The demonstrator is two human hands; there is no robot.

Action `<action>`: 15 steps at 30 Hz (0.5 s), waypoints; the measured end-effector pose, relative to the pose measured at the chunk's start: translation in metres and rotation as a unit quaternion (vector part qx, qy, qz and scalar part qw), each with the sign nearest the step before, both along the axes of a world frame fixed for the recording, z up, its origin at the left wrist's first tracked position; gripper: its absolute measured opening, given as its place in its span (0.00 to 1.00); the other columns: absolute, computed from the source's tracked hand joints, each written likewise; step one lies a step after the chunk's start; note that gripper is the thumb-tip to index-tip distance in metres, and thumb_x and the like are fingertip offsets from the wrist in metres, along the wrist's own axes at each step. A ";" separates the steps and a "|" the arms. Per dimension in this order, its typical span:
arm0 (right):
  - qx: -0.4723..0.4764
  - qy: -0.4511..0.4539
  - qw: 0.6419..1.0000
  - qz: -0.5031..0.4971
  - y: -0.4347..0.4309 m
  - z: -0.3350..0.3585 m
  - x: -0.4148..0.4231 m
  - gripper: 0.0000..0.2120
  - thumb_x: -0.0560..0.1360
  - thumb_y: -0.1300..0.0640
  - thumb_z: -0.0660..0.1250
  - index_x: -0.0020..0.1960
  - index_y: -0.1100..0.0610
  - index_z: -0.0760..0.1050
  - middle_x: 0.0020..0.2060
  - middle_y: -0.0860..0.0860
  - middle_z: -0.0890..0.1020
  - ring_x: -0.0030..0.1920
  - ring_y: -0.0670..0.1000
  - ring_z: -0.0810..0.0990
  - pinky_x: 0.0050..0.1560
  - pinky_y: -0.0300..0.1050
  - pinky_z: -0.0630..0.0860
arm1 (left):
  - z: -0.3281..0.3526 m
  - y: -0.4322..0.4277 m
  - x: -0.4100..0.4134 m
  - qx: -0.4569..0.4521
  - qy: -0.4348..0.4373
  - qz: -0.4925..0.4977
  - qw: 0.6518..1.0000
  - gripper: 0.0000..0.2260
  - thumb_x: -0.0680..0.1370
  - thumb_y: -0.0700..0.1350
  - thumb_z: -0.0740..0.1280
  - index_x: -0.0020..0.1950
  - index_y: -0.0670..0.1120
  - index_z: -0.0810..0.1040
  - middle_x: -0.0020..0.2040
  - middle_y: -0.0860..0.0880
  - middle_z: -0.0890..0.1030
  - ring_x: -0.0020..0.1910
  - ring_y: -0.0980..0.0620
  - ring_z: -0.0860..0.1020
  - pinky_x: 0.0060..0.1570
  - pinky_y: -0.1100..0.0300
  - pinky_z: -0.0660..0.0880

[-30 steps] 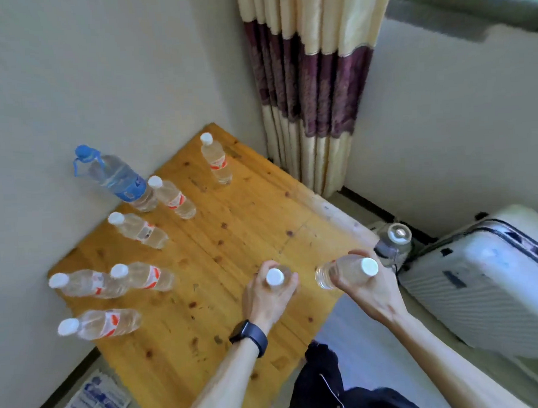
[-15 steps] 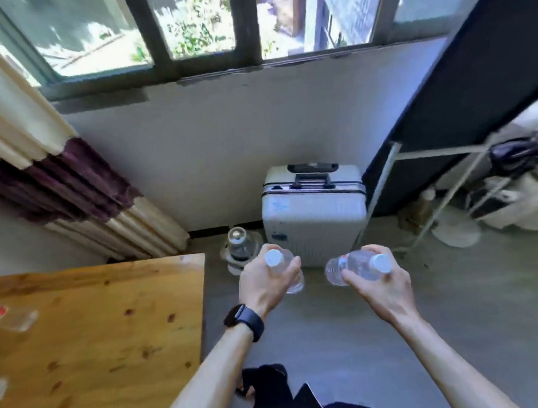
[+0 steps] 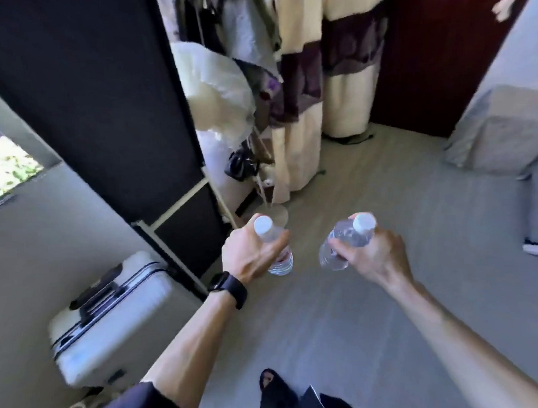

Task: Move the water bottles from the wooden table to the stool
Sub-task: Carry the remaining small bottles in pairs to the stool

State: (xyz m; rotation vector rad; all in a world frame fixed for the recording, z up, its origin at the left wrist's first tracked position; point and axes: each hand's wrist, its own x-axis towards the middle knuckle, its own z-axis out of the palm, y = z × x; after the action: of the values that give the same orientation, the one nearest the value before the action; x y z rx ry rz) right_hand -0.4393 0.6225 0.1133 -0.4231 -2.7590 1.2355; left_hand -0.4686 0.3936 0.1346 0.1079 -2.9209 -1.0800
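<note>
- Both hands are full: my left hand (image 3: 251, 254) is wrapped round the top end of the left bottle (image 3: 282, 261), cap up, and the right hand (image 3: 378, 257) grips the right bottle (image 3: 345, 240), which is tilted, with its cap up toward me and its base pointing down-left
- So the task's bottles are in the air over the floor (image 3: 359, 323). I can't see the stool anywhere in this view, nor the surface they came off
- Biggest worry for me: the left grip sits high, near the cap, with the body hanging below the fingers. A quick turn could let it slide out and drop
- The right bottle is slanted, so I reckon it needs righting before it goes down or it'll topple on the stool
- The picture is smeared with motion and there's clutter about — a suitcase (image 3: 112, 318) at lower left and a curtain (image 3: 304, 125) ahead — so clipping something mid-turn is possible
- Versus half a second ago the view has swung right: the suitcase was dead ahead under a window and is now off to the lower left
- The corner of the surface that showed on the left is gone, and a black panel (image 3: 87, 88) plus the curtain fill the middle now
- Grips look unchanged — same hold on each bottle, same gap between them
</note>
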 end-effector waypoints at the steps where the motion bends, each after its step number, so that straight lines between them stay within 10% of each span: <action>1: 0.007 0.007 1.000 -0.028 0.023 0.007 -0.004 0.32 0.57 0.27 0.64 0.54 0.46 0.75 0.39 0.43 0.84 0.44 0.51 0.83 0.44 0.42 0.74 | 0.006 0.025 -0.016 -0.007 0.001 -0.031 0.999 0.19 0.66 0.68 0.65 0.47 0.55 0.74 0.40 0.53 0.83 0.42 0.46 0.80 0.44 0.53 0.79; 15: 0.102 0.052 0.952 -0.284 0.314 0.064 -0.109 0.26 0.63 0.33 0.73 0.46 0.54 0.78 0.37 0.53 0.83 0.45 0.60 0.80 0.41 0.47 0.73 | 0.038 0.356 -0.240 -0.065 0.027 -0.292 0.954 0.18 0.67 0.65 0.64 0.38 0.51 0.71 0.34 0.54 0.78 0.38 0.46 0.77 0.36 0.57 0.73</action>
State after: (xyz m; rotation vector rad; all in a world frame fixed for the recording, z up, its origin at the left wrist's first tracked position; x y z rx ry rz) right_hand -0.5487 0.9361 0.1778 -1.0044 -2.3788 0.7953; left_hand -0.7086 0.7494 0.1723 -0.8194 -3.0303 -0.8963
